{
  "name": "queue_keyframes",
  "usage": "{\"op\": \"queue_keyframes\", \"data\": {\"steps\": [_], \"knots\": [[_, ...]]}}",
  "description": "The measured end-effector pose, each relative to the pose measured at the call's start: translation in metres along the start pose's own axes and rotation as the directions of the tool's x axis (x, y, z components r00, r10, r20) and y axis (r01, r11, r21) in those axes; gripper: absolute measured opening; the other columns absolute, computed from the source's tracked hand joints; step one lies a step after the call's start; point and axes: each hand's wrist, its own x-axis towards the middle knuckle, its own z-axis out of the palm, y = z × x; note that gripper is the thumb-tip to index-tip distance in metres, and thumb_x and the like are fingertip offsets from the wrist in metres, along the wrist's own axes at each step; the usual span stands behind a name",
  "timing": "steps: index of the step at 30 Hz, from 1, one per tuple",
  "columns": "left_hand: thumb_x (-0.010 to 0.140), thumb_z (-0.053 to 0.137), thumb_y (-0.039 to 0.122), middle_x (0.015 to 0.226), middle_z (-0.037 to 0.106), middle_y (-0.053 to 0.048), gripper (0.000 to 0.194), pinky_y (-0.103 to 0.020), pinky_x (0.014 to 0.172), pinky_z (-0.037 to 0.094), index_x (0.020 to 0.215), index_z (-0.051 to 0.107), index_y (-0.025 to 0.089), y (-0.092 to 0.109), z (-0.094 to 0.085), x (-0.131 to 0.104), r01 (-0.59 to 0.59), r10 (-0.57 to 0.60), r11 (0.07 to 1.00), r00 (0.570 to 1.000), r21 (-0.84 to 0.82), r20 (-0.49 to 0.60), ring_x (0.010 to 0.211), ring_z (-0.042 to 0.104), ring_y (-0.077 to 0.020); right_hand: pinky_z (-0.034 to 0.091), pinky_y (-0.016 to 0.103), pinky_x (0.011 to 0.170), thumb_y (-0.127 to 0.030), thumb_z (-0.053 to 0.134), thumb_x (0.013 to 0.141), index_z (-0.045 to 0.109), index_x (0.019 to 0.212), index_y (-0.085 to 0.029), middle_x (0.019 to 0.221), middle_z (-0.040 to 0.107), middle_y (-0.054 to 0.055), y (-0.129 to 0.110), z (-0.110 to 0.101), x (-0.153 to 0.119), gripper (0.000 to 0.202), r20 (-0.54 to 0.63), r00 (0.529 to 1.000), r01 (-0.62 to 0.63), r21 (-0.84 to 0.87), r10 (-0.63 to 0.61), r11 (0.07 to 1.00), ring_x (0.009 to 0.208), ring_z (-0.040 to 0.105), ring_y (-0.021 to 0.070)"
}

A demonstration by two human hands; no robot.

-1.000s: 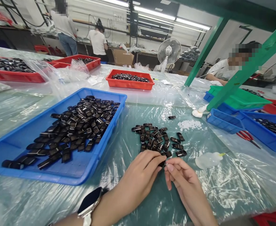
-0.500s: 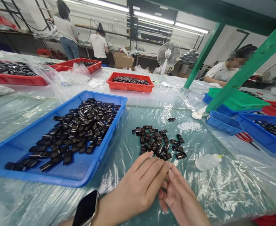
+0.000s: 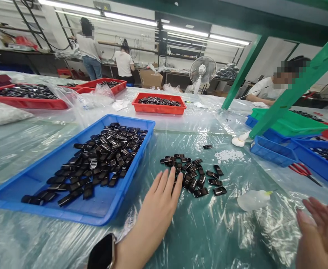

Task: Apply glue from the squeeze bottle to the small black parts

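My left hand point(image 3: 160, 198), with a dark watch point(image 3: 102, 254) on its wrist, reaches over the table with fingers spread and fingertips at the near left edge of a pile of small black car-shaped pieces point(image 3: 193, 175). Nothing shows in its grasp. At the lower right edge my right hand point(image 3: 319, 231) is apart from everything, palm partly turned up and fingers loosely extended, holding nothing visible. On the left a blue tray point(image 3: 108, 209) holds many similar black pieces point(image 3: 105, 153). Small white bits point(image 3: 229, 155) lie beyond the pile, and a translucent bottle point(image 3: 252, 200) lies to its right.
Red trays point(image 3: 158, 108) of dark pieces stand farther back. At the right are a green post point(image 3: 293, 86), a green tray point(image 3: 290, 121), a small blue bin point(image 3: 273, 151) and red-handled pliers point(image 3: 304, 172). Several people are in the background, one person point(image 3: 265, 87) seated at the right.
My hands have separated from their touching position. The left has opened out flat by the pile, and the right has moved far to the right. The view has shifted slightly.
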Motion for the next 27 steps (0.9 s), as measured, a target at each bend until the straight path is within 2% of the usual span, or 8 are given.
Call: {"op": "queue_keyframes", "data": {"steps": [3,7,10,13,16,20,24,27], "knots": [[0.095,0.041,0.004,0.123,0.065,-0.023,0.028,-0.052,0.081,0.059,0.116,0.059,0.008,0.006,0.014,-0.002,0.045,-0.037,0.997,0.990,-0.055,0.134,0.105,0.067,-0.0358,0.026,0.055,0.118,-0.048,0.077,0.079,0.030,0.149,-0.026,0.152,0.045,0.017,0.026,0.003,0.008,0.087,0.200,0.964,-0.174,-0.022,0.175,0.984,0.143,0.038,0.0318],[0.091,0.045,0.000,0.088,0.066,-0.010,0.019,-0.042,0.064,0.056,0.087,0.058,0.015,-0.002,0.007,0.004,0.097,-0.075,0.989,0.979,-0.108,0.191,0.075,0.064,-0.0274,0.037,0.055,0.111,-0.059,0.073,0.078,0.043,0.137,-0.026,0.127,0.067,0.016,0.045,0.006,0.009,0.074,0.316,0.868,-0.365,-0.119,0.384,0.923,0.135,0.049,0.0357],[0.090,0.046,-0.001,0.091,0.062,-0.008,0.020,-0.040,0.068,0.055,0.097,0.055,0.015,-0.007,0.005,0.004,0.162,-0.127,0.974,0.970,-0.159,0.206,0.080,0.062,-0.0261,0.045,0.049,0.104,-0.062,0.069,0.079,0.048,0.132,-0.026,0.118,0.072,0.014,0.051,0.004,0.008,0.067,0.368,0.866,-0.310,-0.138,0.339,0.941,0.127,0.056,0.0343],[0.090,0.042,0.000,0.096,0.059,-0.010,0.024,-0.039,0.069,0.054,0.106,0.053,0.014,-0.005,0.007,-0.002,0.211,-0.168,0.957,0.962,-0.200,0.215,0.082,0.060,-0.0256,0.050,0.042,0.097,-0.066,0.062,0.082,0.061,0.122,-0.025,0.125,0.069,0.012,0.052,0.000,0.005,0.058,0.454,0.839,-0.215,-0.231,0.301,0.949,0.125,0.057,0.0341],[0.093,0.033,0.002,0.090,0.057,-0.010,0.023,-0.037,0.061,0.050,0.093,0.052,0.016,0.001,0.005,-0.006,0.239,-0.192,0.946,0.957,-0.220,0.216,0.072,0.056,-0.0246,0.056,0.038,0.083,-0.067,0.064,0.078,0.065,0.124,-0.027,0.136,0.063,0.009,0.048,-0.002,0.000,0.062,0.500,0.796,-0.159,-0.373,0.342,0.914,0.128,0.053,0.0364],[0.097,0.031,0.007,0.077,0.055,-0.004,0.024,-0.030,0.051,0.043,0.085,0.048,0.018,0.011,-0.005,-0.002,0.210,-0.145,0.926,0.966,-0.315,0.216,0.059,0.052,-0.0185,0.057,0.031,0.058,-0.070,0.069,0.069,0.066,0.125,-0.023,0.136,0.063,0.012,0.045,-0.001,-0.005,0.073,0.472,0.777,-0.205,-0.436,0.417,0.876,0.124,0.056,0.0389],[0.105,0.032,0.025,0.053,0.041,0.007,0.034,-0.025,0.039,0.026,0.073,0.044,0.021,0.015,-0.012,0.004,0.170,-0.094,0.884,0.977,-0.435,0.191,0.038,0.037,-0.0107,0.058,0.033,0.082,-0.066,0.069,0.072,0.068,0.117,-0.023,0.131,0.066,0.011,0.036,0.000,-0.011,0.062,0.431,0.827,-0.234,-0.320,0.361,0.918,0.131,0.052,0.0355],[0.106,0.029,0.035,0.045,0.030,0.008,0.046,-0.026,0.040,0.020,0.064,0.041,0.021,0.018,-0.012,0.004,0.121,-0.060,0.864,0.989,-0.490,0.139,0.035,0.030,-0.0097,0.053,0.038,0.093,-0.064,0.066,0.078,0.057,0.129,-0.026,0.112,0.074,0.009,0.017,0.003,-0.024,0.064,0.406,0.817,-0.324,-0.262,0.409,0.909,0.121,0.060,0.0333]]}}
